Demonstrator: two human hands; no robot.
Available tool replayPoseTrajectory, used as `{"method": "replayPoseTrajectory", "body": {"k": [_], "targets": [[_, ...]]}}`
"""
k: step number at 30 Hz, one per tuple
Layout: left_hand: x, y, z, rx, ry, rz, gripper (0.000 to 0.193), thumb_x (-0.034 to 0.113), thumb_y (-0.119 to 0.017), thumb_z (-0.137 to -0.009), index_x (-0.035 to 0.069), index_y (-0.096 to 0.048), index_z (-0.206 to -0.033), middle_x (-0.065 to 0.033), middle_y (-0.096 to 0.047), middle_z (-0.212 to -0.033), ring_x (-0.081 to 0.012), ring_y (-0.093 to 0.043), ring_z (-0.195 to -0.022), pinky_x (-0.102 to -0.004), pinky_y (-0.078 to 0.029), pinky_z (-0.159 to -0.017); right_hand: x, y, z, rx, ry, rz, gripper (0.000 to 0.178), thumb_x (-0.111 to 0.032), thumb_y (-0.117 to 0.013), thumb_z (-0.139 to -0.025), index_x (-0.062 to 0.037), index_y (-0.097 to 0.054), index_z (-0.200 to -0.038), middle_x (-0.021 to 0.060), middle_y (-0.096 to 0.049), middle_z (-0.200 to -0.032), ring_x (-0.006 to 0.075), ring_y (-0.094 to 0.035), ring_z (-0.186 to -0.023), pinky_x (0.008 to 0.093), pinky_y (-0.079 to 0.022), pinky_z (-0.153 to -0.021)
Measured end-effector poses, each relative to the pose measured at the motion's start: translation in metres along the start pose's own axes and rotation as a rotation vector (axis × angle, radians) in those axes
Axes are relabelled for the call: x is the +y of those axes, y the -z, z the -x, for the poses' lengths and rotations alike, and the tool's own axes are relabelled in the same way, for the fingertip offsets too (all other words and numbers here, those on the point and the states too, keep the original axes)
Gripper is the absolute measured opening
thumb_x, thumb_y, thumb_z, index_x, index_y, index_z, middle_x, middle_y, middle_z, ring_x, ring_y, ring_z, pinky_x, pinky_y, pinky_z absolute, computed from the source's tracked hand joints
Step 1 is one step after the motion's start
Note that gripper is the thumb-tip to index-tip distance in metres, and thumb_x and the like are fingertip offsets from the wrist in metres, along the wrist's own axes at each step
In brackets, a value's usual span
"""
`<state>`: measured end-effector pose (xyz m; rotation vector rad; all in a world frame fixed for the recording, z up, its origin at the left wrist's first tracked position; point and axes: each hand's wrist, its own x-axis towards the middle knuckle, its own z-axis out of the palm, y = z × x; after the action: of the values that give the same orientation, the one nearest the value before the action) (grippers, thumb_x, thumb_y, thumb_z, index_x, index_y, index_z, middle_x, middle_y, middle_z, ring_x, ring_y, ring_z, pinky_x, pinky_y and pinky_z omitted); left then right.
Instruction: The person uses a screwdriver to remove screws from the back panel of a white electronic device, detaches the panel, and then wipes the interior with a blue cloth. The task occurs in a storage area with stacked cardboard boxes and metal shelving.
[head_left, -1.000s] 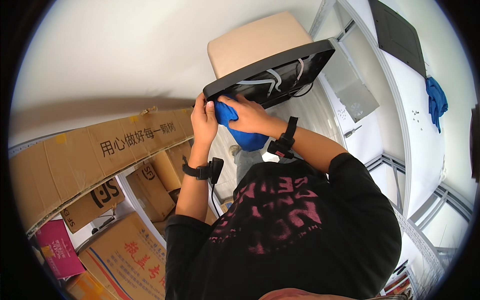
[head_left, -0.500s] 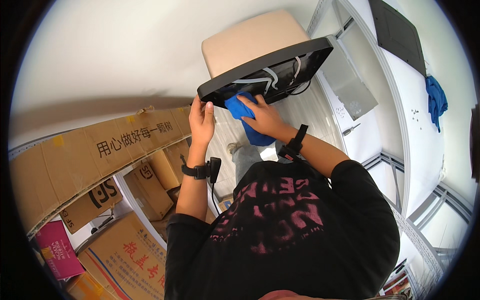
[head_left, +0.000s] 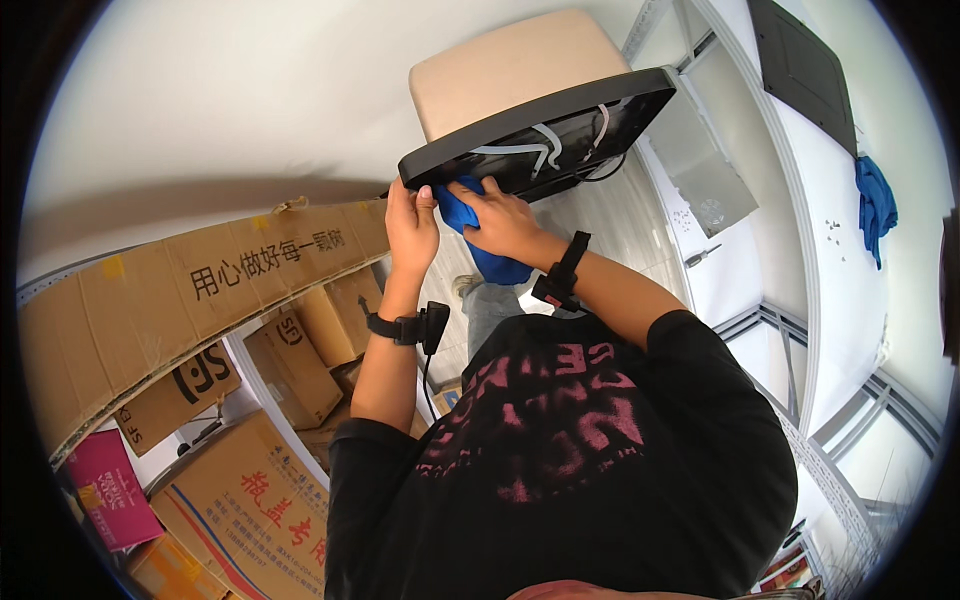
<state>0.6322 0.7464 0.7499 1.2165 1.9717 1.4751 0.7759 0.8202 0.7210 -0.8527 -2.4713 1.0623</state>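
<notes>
A box-shaped appliance with a beige housing (head_left: pixel 520 75) and a black frame (head_left: pixel 530 125) stands tilted ahead of me. Its open side shows pale tubes and a black cable against a dark interior. My left hand (head_left: pixel 412 230) grips the frame's near left corner, thumb on the near side and fingers partly hidden behind it. A blue cloth (head_left: pixel 500 266) is bunched in my right hand (head_left: pixel 508 222), which presses it against the frame's lower edge close to my left hand. The rest of the cloth hangs below.
On the white shelf at right lie a dark panel (head_left: pixel 803 70), another blue cloth (head_left: pixel 876 205) and scattered small screws (head_left: pixel 832 232). A grey translucent panel (head_left: pixel 708 185) and a screwdriver (head_left: pixel 702 256) lie nearer. Cardboard boxes (head_left: pixel 245 505) fill the left, below a long cardboard flap (head_left: pixel 150 285).
My right hand has moved left along the frame's lower edge with the blue cloth, closer to my left hand. My left hand keeps its hold on the corner.
</notes>
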Motion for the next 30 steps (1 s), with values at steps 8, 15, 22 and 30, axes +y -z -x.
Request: {"method": "replayPoseTrajectory", "body": {"k": [8,15,22,30], "targets": [[-0.008,0.004,0.000,-0.018,0.026,0.098,0.027,0.014,-0.053,-0.096,-0.001,-0.051,-0.119,-0.0072,-0.056,-0.098,-0.0120,-0.057,-0.080,-0.0268,-0.049,-0.071,0.047,0.002,0.024,-0.265,0.127,0.034,0.066,-0.023,-0.066,-0.075,-0.0300,-0.043,-0.137,0.0211,-0.050,-0.116,0.0378,-0.065,-0.086,0.0448,-0.054,-0.076],[-0.040,0.005,0.003,-0.113,0.107,0.095,0.027,0.016,-0.057,-0.095,0.001,-0.053,-0.117,-0.0044,-0.058,-0.100,-0.0115,-0.056,-0.088,-0.0269,-0.047,-0.075,0.038,-0.012,0.021,-0.046,-0.080,0.036,0.064,-0.026,-0.065,-0.080,-0.0298,-0.041,-0.139,0.0231,-0.051,-0.114,0.0375,-0.066,-0.074,0.0418,-0.056,-0.067],[-0.042,-0.010,0.000,-0.053,0.113,-0.064,0.024,0.008,-0.055,-0.093,-0.001,-0.052,-0.115,-0.0128,-0.062,-0.094,-0.0171,-0.064,-0.072,-0.0294,-0.052,-0.065,0.026,-0.048,0.001,-0.054,-0.213,0.046,0.060,-0.027,-0.063,-0.079,-0.0269,-0.045,-0.136,0.0245,-0.053,-0.110,0.0410,-0.064,-0.080,0.0448,-0.055,-0.070],[-0.042,-0.017,0.000,-0.044,0.070,-0.239,0.025,0.002,-0.051,-0.089,-0.001,-0.048,-0.114,-0.0176,-0.062,-0.086,-0.0246,-0.068,-0.065,-0.0352,-0.053,-0.058,0.052,-0.057,-0.003,-0.115,-0.151,-0.040,0.062,-0.028,-0.064,-0.076,-0.0278,-0.046,-0.136,0.0272,-0.051,-0.118,0.0410,-0.064,-0.085,0.0445,-0.054,-0.075]]}}
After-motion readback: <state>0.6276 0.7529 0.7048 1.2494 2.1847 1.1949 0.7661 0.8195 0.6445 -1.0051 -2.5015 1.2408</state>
